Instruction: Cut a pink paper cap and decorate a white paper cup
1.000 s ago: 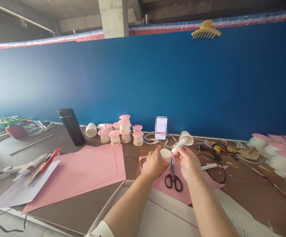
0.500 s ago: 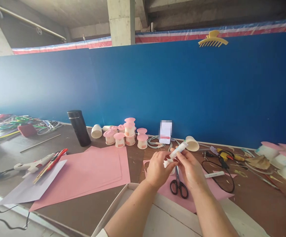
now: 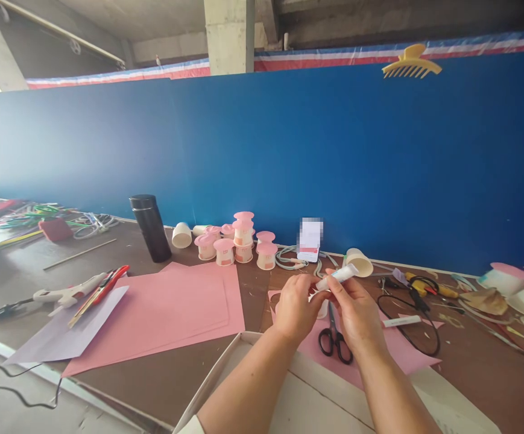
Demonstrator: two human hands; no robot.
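Over the table, both my hands meet at a small white tube (image 3: 340, 275) with faint bluish print. My right hand (image 3: 359, 307) pinches its body between thumb and fingers, the flat end pointing up and to the right. My left hand (image 3: 295, 307) closes round the tube's lower left end, where a bit of white shows between thumb and fingers; its exact shape is hidden. Below the hands, black-handled scissors (image 3: 335, 345) lie on a pink sheet (image 3: 304, 334). A white round piece, partly covered by my fingers, is beside the scissor blades.
Pink-topped paper cups (image 3: 243, 241) cluster near the blue partition (image 3: 262, 150). A black flask (image 3: 151, 229), pink sheets (image 3: 184, 307), a glue gun (image 3: 69, 294) and a red cutter (image 3: 103, 292) lie leftward. An open box (image 3: 207, 386) is in front; cables, a white pen (image 3: 401, 320) and more cups are rightward.
The view has turned slightly, so the scene sits a little further right and higher on the left. The tube now lies flatter, tipped lower between my hands.
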